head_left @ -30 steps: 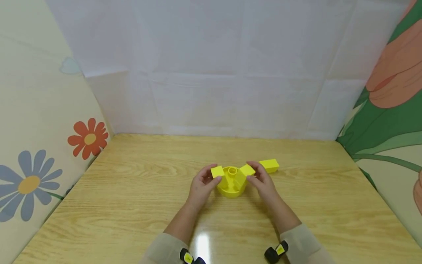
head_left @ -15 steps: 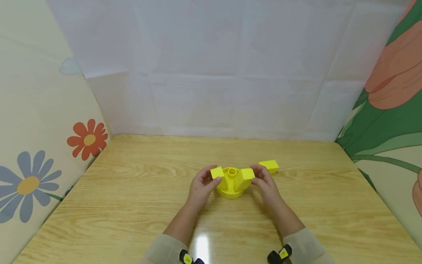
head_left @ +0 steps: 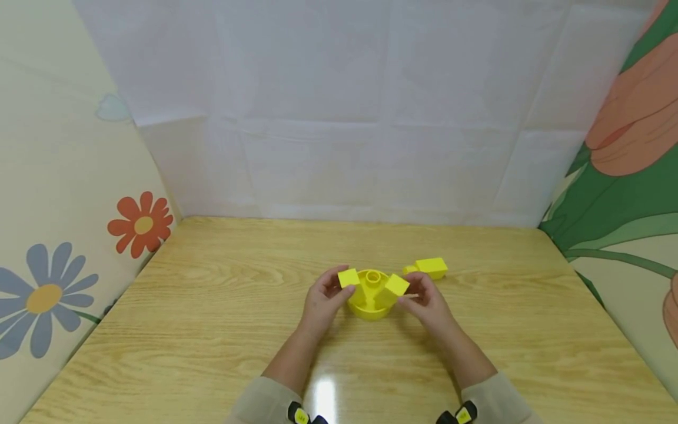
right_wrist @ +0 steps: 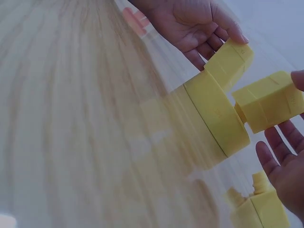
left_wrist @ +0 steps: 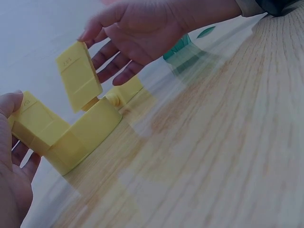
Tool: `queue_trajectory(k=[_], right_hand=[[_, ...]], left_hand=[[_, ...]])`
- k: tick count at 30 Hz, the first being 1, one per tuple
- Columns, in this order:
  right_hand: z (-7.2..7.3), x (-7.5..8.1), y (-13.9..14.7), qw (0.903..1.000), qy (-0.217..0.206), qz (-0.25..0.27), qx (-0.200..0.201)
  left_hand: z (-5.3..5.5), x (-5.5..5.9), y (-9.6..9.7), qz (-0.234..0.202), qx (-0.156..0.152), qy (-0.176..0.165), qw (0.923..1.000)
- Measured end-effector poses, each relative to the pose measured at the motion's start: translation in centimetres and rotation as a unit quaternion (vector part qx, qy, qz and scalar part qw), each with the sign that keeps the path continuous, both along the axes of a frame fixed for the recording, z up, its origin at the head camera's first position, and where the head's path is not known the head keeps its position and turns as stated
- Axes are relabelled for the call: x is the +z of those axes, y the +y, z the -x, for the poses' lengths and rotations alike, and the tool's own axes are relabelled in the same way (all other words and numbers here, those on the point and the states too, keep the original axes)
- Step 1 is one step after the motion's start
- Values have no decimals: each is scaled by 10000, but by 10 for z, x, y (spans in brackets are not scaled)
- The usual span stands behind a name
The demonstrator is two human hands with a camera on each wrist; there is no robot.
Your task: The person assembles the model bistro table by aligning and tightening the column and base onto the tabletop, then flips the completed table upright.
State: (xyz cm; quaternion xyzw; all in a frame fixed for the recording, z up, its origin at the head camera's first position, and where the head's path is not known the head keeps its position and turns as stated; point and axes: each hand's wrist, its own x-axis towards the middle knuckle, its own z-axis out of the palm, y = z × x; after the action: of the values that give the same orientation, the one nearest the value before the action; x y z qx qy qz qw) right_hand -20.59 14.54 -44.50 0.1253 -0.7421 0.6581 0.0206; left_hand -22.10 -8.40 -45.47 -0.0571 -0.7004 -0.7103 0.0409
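A round yellow base (head_left: 369, 314) with a raised rim and a small ring socket (head_left: 373, 277) rests on the wooden table. My left hand (head_left: 324, 300) pinches a yellow block (head_left: 349, 279) at the base's left side, thumb on its near face. On the right side another yellow block (head_left: 395, 287) leans outward, its narrow peg pointing down at the base. My right hand (head_left: 431, 305) holds that block by its outer end, thumb on one side and fingers on the other, as the right wrist view shows. The left wrist view shows both blocks (left_wrist: 80, 76) angled apart over the base.
A third yellow block (head_left: 432, 268) with rounded pegs lies on the table (head_left: 238, 282), just beyond my right hand. White cloth (head_left: 339, 118) hangs at the table's back. Flower-printed cloth borders the left and right sides.
My right hand has turned the right block about and shifted slightly right and nearer. The third block's peg has come into sight behind it. My left hand and its block stay nearly still.
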Motion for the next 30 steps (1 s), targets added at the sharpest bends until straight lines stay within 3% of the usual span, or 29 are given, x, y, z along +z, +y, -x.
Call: queue_trajectory(k=[7, 15, 22, 26, 30], right_hand=[[0, 0, -4, 9981, -75, -610, 95], [1, 3, -15, 9958, -345, -813, -260], [0, 1, -18, 9978, -250, -597, -102], [-1, 0, -12, 9992, -78, -315, 223], [-1, 1, -6, 9986, -185, -247, 441]], left_hand=[[-1, 0, 0, 7, 3, 19, 10000], [0, -3, 0, 22, -1, 87, 10000], [-1, -3, 0, -8, -27, 98, 9999], [-1, -3, 0, 15, -47, 18, 10000], [-1, -1, -1, 2, -64, -7, 10000]])
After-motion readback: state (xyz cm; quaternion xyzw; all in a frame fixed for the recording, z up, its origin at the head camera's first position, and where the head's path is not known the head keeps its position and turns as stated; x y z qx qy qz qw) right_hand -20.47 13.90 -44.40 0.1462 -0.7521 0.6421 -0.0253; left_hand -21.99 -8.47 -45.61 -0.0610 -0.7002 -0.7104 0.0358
